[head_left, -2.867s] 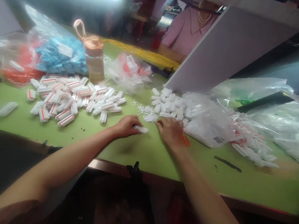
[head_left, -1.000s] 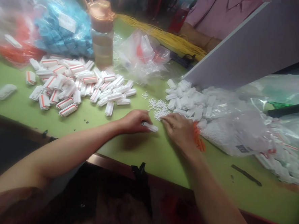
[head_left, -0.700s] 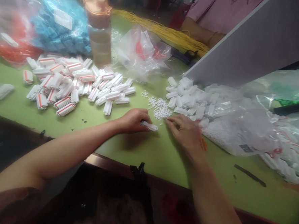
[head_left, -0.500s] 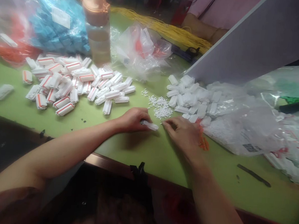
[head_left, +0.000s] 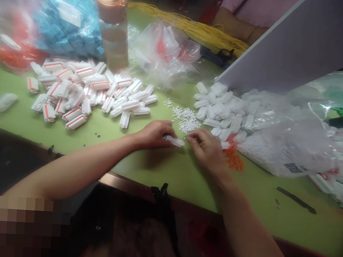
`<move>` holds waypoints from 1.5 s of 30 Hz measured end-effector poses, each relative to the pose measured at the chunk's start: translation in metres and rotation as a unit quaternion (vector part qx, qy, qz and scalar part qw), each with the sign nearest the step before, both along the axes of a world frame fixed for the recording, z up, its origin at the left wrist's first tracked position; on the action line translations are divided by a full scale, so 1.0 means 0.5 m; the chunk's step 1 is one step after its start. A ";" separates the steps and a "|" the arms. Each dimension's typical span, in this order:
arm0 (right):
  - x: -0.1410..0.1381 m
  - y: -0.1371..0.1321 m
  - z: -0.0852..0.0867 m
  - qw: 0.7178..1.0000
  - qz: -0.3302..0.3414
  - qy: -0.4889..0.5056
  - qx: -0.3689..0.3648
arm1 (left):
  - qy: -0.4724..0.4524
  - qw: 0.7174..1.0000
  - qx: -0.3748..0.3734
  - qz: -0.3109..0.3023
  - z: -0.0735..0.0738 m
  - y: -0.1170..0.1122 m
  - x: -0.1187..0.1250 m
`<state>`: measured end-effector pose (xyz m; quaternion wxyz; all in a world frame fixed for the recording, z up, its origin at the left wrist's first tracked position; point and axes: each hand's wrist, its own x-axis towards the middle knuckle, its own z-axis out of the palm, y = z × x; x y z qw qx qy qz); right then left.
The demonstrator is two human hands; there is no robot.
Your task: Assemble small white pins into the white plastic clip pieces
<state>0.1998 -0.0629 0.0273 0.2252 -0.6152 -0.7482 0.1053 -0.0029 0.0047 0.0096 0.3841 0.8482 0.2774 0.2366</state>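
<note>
While left fingers [head_left: 167,129] grip a white piece [head_left: 175,141], right fingers [head_left: 196,134] bent, hold unclear, bottle [head_left: 114,41] behind, panel [head_left: 289,46] partly hiding co-worker [head_left: 237,28]

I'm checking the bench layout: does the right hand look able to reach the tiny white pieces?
Probably yes: the right hand is beside the tiny white pieces, and nothing visible stands between them.

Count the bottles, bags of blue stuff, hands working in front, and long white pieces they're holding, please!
Bottle: 1
Bag of blue stuff: 1
Left hand and right hand: 2
Long white piece, held by the left hand: 1
Total: 5
</note>
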 end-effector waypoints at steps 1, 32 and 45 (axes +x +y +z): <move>-0.004 -0.002 0.002 1.000 0.018 0.001 0.018 | -0.003 1.000 0.000 -0.001 -0.001 0.000 0.000; 0.001 -0.019 0.030 0.997 0.065 -0.037 0.026 | -0.006 1.000 -0.016 0.004 0.002 -0.002 0.001; 0.016 0.015 0.000 0.998 -0.060 -0.017 -0.022 | 0.002 1.000 0.001 -0.002 0.001 0.000 0.001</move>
